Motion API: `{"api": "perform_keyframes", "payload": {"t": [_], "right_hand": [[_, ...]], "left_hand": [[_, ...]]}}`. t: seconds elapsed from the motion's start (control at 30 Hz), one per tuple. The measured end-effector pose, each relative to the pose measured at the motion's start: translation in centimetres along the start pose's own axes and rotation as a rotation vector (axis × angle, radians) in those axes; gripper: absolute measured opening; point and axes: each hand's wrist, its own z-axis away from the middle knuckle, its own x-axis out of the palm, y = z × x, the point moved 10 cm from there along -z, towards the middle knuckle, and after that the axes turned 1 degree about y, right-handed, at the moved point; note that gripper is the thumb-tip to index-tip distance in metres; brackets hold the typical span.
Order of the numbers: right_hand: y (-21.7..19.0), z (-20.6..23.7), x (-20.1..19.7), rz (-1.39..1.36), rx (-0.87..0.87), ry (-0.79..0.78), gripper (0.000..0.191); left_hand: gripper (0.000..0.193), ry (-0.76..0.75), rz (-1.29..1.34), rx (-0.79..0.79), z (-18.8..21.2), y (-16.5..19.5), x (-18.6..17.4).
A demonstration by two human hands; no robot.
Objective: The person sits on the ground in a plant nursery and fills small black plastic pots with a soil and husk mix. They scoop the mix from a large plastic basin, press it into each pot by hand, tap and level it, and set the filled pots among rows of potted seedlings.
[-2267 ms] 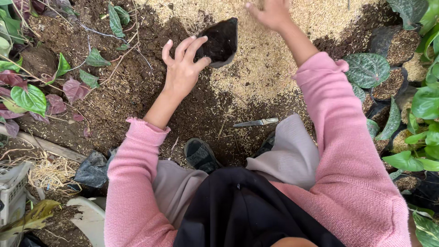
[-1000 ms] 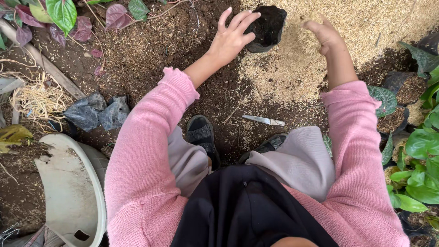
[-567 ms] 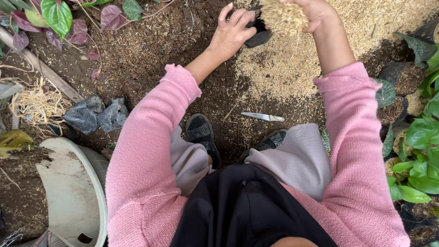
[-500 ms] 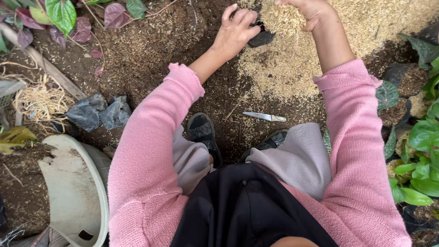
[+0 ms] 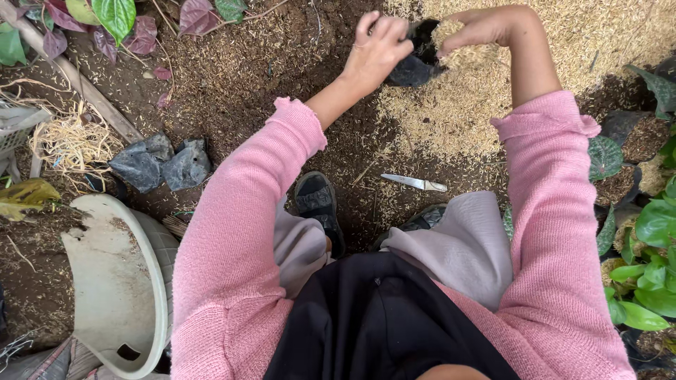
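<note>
Above the heap of pale yellow rice husk (image 5: 486, 112) at the top of the view, the left hand (image 5: 377, 49) closes its fingers on the rim of a small black plastic grow bag (image 5: 415, 60), holding it off the ground. The right hand (image 5: 486, 28) cups a clump of husk, fingers bent around it, right at the bag's mouth. Both hands cover most of the bag, so how full it is cannot be made out. The ground is dark soil scattered with husk. A small pale-bladed knife (image 5: 415, 183) lies on it between the heap and the person's knees. Crumpled grey-black bags (image 5: 158, 165) lie to the left, near a cracked cream plastic basin (image 5: 116, 274). Green potted plants (image 5: 648, 218) line the right edge, partly cut off.
</note>
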Motion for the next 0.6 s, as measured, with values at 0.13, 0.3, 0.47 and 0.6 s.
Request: {"api": "perform_keyframes", "payload": {"t": [0.13, 0.3, 0.47, 0.6], "right_hand": [[-1.1, -1.4, 0.7, -0.041, 0.044, 0.007, 0.117], [-2.7, -2.7, 1.8, -0.487, 0.092, 0.149, 0.107], [-3.4, -2.8, 3.2, -0.648, -0.015, 0.207, 0.105], [-1.8, -2.7, 3.4, -0.526, 0.054, 0.204, 0.088]], "left_hand": [[0.018, -0.024, 0.068, 0.152, 0.7, 2.7, 0.5], [0.020, -0.031, 0.007, 0.200, 1.6, 3.3, 0.4], [0.021, -0.011, -0.038, 0.180, 2.1, 2.3, 0.1], [0.017, -0.020, 0.022, 0.169, 2.5, 2.2, 0.2]]}}
